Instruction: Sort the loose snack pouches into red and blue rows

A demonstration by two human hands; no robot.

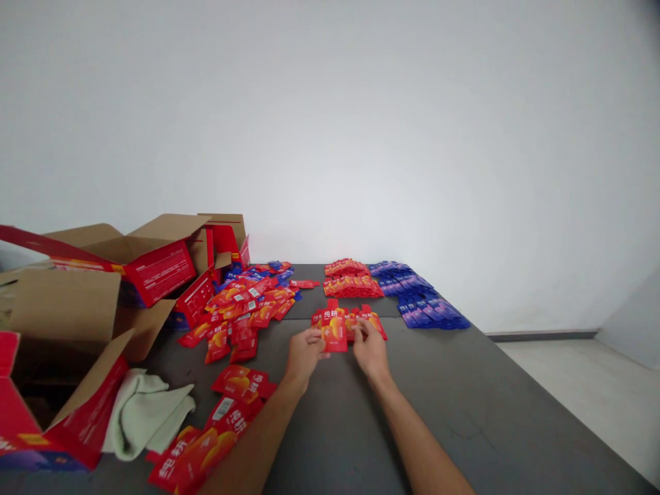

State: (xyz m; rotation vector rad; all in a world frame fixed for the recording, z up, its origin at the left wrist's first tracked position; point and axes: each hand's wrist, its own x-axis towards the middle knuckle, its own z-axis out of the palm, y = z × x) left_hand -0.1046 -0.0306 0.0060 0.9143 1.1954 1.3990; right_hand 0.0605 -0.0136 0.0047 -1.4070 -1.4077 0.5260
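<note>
Left hand (305, 354) pinches 1 red packet (335, 333) over the table (495, 419), overlapping a row of red packets (377, 323). Right hand (372, 352) curled at that row, fingers narrow; can't tell if gripping. Blue packets (433, 313) lie farther right.

from your head, the one view faces forward and down over the nearby desk (464, 419), toward the wall (361, 137) behind it.
</note>
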